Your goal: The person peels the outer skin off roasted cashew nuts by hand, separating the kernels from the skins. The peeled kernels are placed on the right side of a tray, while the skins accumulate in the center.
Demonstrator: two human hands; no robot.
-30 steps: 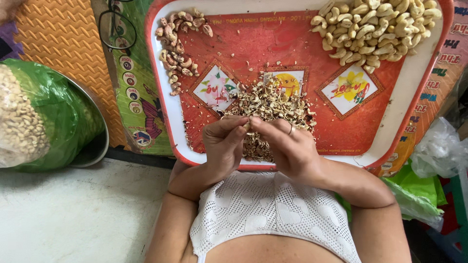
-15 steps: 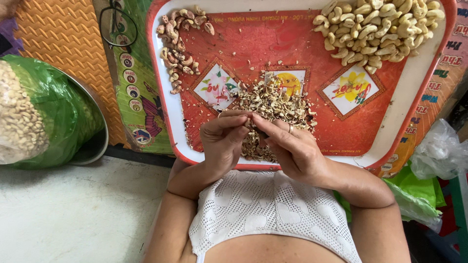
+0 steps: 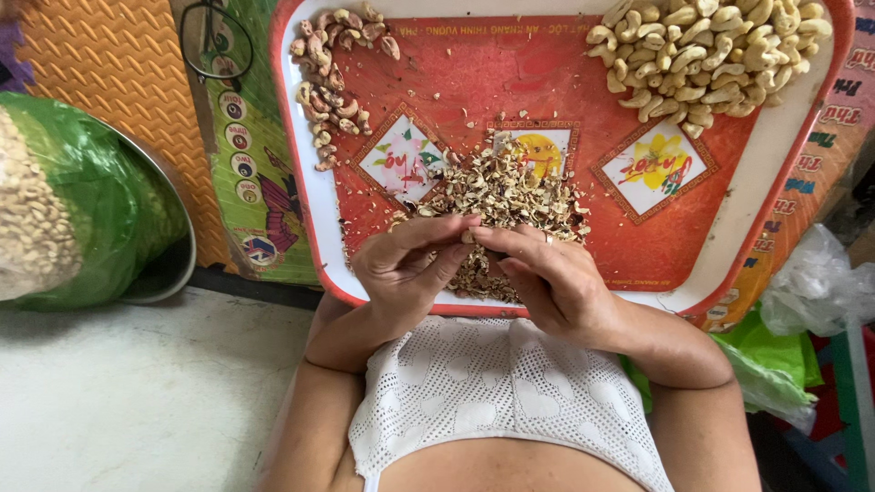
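Change record, 2 earlier views against now: left hand (image 3: 406, 264) and right hand (image 3: 551, 278), fingertips pinched together on a small nut piece (image 3: 468, 236), sit slightly lower and nearer the body, over the near edge of the husk pile (image 3: 506, 196).

Wearing a white, sleeveless, openwork knit top (image 3: 492, 392) patterned with small hearts, leaving both arms bare; showing a thin ring (image 3: 549, 239) on one finger of the right hand (image 3: 556, 282).

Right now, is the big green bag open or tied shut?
Open. The green bag gapes in its metal bowl, showing pale nuts heaped inside.
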